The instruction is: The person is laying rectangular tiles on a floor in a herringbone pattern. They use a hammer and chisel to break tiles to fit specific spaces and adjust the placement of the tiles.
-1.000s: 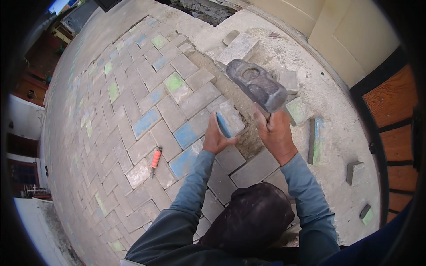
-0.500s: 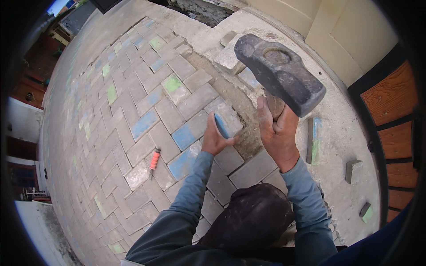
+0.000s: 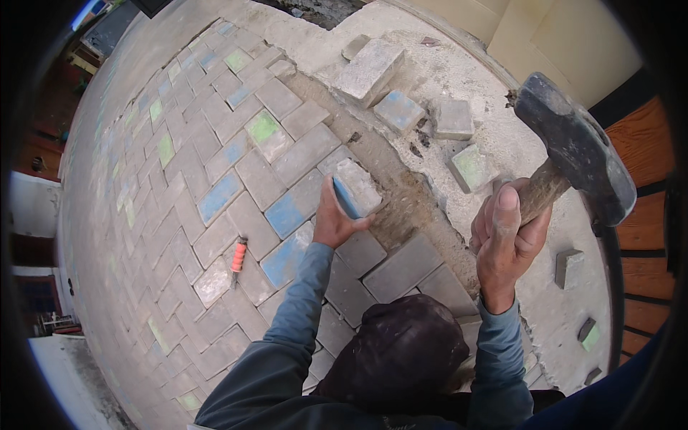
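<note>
My left hand [image 3: 335,218] grips a broken grey paving block [image 3: 358,183] with a blue-painted side, at the edge of the herringbone paving [image 3: 261,179]. My right hand [image 3: 510,236] is closed on the wooden handle of a heavy hammer [image 3: 570,143]; its dark steel head is raised over the concrete strip at the right, off to the side of the held block. A bed of sandy dirt [image 3: 405,211] shows beside the block. A chisel-like tool with an orange grip [image 3: 239,254] lies on the pavers to the left of my left hand.
Loose blocks [image 3: 373,68] and smaller pieces [image 3: 570,269] lie on the rough concrete strip [image 3: 545,337]. A cream wall [image 3: 530,36] and a wooden door [image 3: 641,279] border the right. A dark hole is at the top. My dark-clad knee [image 3: 401,344] is at the bottom.
The hammer has swung up and out to the right with my right hand, and its head has turned. My left hand still holds the block. The view has shifted slightly.
</note>
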Demonstrator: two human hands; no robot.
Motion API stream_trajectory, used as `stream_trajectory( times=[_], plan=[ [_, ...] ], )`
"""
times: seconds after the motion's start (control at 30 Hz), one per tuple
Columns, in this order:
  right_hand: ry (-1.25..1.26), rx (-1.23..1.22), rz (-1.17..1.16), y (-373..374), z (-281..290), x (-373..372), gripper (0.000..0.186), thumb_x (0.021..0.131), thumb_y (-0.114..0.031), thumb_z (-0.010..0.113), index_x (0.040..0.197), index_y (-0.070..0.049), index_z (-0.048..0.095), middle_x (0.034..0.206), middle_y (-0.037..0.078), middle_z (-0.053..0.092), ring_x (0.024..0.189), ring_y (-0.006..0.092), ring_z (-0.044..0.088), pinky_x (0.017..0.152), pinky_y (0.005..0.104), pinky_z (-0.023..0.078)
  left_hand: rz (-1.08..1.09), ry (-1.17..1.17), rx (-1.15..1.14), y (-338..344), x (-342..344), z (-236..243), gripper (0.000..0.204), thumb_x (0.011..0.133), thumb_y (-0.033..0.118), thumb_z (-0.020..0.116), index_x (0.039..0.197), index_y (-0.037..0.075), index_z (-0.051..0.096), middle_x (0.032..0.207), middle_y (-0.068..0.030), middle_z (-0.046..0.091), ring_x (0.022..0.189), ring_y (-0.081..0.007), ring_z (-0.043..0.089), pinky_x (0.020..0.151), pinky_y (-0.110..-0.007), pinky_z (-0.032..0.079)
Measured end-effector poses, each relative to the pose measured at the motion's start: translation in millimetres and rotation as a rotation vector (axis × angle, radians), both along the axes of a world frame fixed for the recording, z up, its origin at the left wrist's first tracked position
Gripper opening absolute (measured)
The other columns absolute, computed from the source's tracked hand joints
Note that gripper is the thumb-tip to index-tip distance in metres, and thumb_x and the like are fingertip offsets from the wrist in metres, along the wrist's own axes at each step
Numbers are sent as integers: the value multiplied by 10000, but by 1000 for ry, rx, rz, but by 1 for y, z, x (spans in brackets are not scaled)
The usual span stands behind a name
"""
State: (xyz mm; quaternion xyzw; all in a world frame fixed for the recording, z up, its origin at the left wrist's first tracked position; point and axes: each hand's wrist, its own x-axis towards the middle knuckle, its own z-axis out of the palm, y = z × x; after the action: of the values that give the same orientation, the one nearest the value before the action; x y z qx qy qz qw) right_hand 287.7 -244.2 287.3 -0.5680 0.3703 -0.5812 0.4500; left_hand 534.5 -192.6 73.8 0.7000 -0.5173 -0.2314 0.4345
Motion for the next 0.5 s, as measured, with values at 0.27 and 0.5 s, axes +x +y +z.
stream_trajectory(
  times=[0.27, 0.5],
  plan=[
    [777, -10, 157, 8, -132, -10, 189, 1003, -137, 639, 1070, 1, 529, 740, 233, 620, 622, 317, 638, 591, 422, 489, -36, 59, -43, -11, -8, 0, 1291, 580, 327, 967, 1535, -93, 207, 1491, -266, 416, 1408, -375, 438, 1185, -405, 356],
    [516, 139, 107, 25, -81, -38, 232, 1030, -178, 628, 1141, 8, 543, 791, 137, 622, 698, 158, 591, 643, 330, 479, 62, -82, -26, -5, -5, -11, 1247, 591, 277, 945, 1548, -50, 216, 1474, -230, 436, 1398, -345, 449, 1176, -416, 369]
  ],
)
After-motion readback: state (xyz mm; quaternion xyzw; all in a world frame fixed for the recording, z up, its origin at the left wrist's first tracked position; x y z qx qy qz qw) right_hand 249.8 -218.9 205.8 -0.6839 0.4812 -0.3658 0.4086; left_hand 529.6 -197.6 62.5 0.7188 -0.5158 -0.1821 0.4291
